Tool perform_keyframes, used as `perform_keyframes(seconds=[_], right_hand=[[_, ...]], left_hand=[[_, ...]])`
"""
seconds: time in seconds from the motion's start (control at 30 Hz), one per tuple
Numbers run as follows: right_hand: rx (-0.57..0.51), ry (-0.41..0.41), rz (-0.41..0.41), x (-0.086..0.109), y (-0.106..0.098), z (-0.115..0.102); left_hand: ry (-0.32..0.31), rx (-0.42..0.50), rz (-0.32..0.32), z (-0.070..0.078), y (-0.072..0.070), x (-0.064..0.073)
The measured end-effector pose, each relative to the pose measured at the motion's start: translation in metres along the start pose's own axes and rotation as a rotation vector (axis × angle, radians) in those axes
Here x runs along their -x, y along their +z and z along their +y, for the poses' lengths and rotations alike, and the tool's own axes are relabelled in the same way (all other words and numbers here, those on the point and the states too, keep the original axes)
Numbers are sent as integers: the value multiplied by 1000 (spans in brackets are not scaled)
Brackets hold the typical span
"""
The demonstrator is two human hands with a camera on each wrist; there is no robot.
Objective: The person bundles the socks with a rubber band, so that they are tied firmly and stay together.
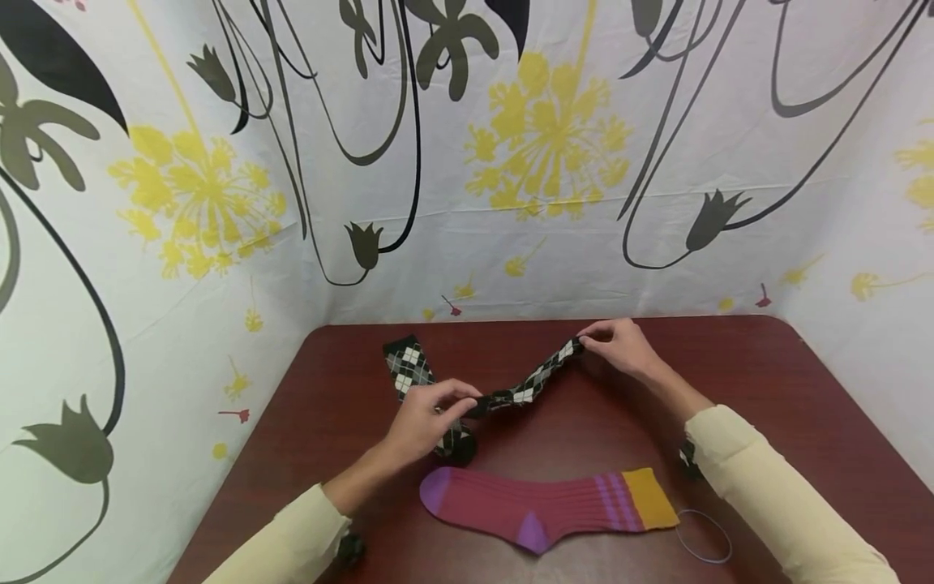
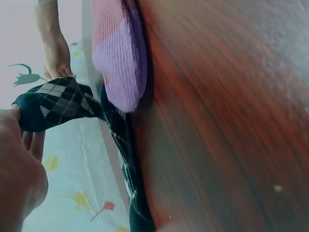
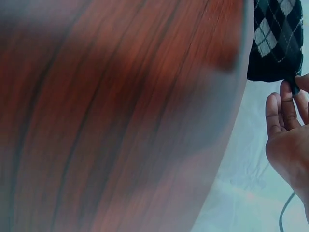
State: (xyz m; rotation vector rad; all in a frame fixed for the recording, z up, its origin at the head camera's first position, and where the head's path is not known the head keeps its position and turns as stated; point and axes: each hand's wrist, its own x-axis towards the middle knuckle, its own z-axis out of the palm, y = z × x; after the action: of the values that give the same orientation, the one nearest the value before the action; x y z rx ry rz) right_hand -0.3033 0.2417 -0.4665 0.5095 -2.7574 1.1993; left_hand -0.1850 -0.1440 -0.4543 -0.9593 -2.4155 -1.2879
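Between both hands hangs a black, white and grey argyle sock (image 1: 536, 384), held up off the table and sagging in the middle. My left hand (image 1: 426, 418) pinches its dark end between thumb and fingers; that end shows in the left wrist view as a dark green-black sock tip (image 2: 30, 113). Farther back and higher, my right hand (image 1: 623, 347) pinches the other end, a dark cuff (image 3: 275, 70) in the right wrist view. A second argyle sock (image 1: 410, 365) lies flat on the table, its middle hidden behind my left hand.
A pink sock (image 1: 503, 499) with purple toe and heel and a mustard cuff lies flat nearer me on the reddish-brown table (image 1: 606, 438). A thin grey loop (image 1: 704, 560) is by its cuff. Patterned white cloth (image 1: 438, 268) hangs behind and at both sides.
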Motion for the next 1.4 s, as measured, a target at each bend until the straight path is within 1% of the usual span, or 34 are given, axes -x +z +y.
perform_keyframes(seconds=[0.13, 0.33, 0.53, 0.67, 0.83, 1.0, 1.17, 1.3, 1.4], right_hand=[[13, -41, 5, 8, -9, -1], [10, -64, -21, 21, -18, -3], [-5, -90, -23, 34, -22, -3], [-24, -59, -48, 42, -27, -6], [-36, -13, -57, 54, -30, -15], [-62, -26, -27, 65, -30, -22], [-114, -36, -9, 75, -32, -24], [-145, -31, -10, 84, -36, -26], [-161, -16, -14, 91, -40, -29]], left_hand=[[-32, 19, 83, -3, -5, 1], [-76, -13, 182, -5, -11, 2], [-122, -18, 254, -6, -16, 4], [-149, -18, 292, -7, -19, 6], [-168, -13, 314, -6, -20, 8], [-198, -4, 317, -4, -22, 11], [-240, 11, 309, -2, -24, 13], [-285, 59, 304, 0, -25, 15], [-313, 121, 301, 2, -25, 16]])
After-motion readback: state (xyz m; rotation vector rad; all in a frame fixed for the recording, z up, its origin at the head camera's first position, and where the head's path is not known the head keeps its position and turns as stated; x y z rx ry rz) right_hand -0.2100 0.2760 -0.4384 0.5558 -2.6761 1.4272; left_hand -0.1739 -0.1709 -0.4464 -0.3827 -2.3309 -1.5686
